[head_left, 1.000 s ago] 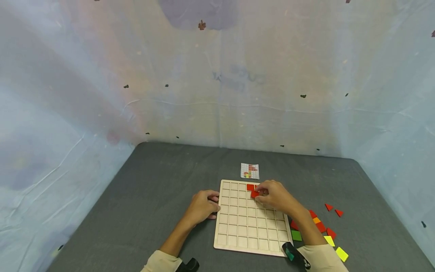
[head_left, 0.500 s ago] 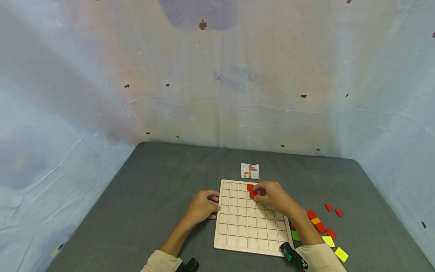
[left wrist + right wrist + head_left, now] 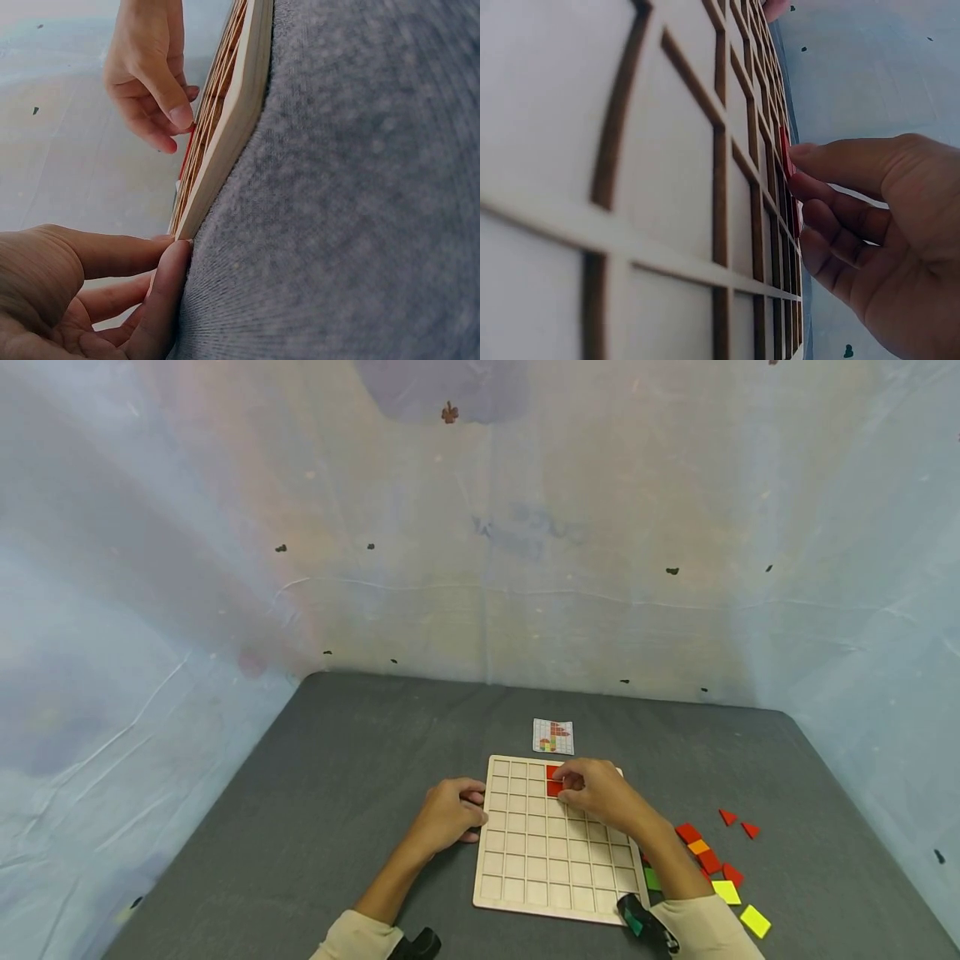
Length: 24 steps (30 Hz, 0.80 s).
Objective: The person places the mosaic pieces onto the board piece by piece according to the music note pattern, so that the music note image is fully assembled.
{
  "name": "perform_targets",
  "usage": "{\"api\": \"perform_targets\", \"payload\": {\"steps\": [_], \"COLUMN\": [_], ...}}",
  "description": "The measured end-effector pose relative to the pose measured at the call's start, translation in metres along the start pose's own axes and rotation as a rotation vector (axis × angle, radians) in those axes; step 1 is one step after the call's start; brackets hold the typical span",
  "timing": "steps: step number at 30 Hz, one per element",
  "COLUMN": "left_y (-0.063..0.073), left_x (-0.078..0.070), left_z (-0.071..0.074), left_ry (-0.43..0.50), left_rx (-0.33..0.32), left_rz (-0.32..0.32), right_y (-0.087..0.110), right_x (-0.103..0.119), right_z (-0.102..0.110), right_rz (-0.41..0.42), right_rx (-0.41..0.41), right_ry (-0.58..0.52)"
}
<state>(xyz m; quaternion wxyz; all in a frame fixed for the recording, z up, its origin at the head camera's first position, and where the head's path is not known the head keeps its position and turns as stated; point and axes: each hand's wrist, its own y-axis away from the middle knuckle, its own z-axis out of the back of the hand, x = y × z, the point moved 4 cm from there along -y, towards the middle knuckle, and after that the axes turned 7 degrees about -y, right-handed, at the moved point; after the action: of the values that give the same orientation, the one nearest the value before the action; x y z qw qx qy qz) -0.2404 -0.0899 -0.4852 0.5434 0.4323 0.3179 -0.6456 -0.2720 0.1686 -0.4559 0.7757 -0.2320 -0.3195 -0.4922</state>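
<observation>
A wooden grid board (image 3: 525, 852) lies on the dark cloth. My left hand (image 3: 444, 814) holds its left edge; in the left wrist view, the thumb and a finger of the left hand (image 3: 112, 277) pinch the rim. Over the far part of the board, my right hand (image 3: 600, 793) has thumb and fingers curled at a red square tile (image 3: 554, 788) in a cell of the second row. In the right wrist view, the tips of the right hand (image 3: 885, 217) meet the red tile (image 3: 785, 150). Another red tile (image 3: 552, 772) sits in the cell behind it, partly covered by the fingers.
A printed pattern card (image 3: 552, 737) lies beyond the board. Right of the board are loose pieces: red triangles (image 3: 727, 817), red tiles (image 3: 708, 861), an orange piece (image 3: 698, 847), a green tile (image 3: 652, 879) and yellow pieces (image 3: 755, 921). The right forearm overlaps some of them.
My right hand has shifted slightly left, and the red tile with it, from askew to squarely within its cell in front of the other red tile. The left hand has stayed still.
</observation>
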Motion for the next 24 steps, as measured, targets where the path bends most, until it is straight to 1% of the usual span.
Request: {"api": "perform_targets", "payload": {"steps": [4, 9, 15, 20, 24], "left_y": [0.000, 0.000, 0.000, -0.001, -0.002], "left_x": [0.000, 0.000, 0.000, 0.000, 0.000], "left_z": [0.000, 0.000, 0.000, -0.001, -0.001], "left_ry": [0.000, -0.002, -0.008, -0.006, -0.003], "left_rx": [0.001, 0.001, -0.002, -0.001, -0.002], "left_rz": [0.000, -0.001, -0.002, -0.001, -0.001], "right_y": [0.002, 0.006, 0.016, 0.030, 0.040], "right_x": [0.001, -0.001, -0.002, -0.005, -0.012], "right_z": [0.002, 0.007, 0.016, 0.025, 0.033], "right_rz": [0.011, 0.023, 0.036, 0.005, -0.024], "right_rx": [-0.001, -0.021, -0.037, -0.069, -0.091], "right_ry": [-0.004, -0.020, -0.011, 0.009, 0.026]}}
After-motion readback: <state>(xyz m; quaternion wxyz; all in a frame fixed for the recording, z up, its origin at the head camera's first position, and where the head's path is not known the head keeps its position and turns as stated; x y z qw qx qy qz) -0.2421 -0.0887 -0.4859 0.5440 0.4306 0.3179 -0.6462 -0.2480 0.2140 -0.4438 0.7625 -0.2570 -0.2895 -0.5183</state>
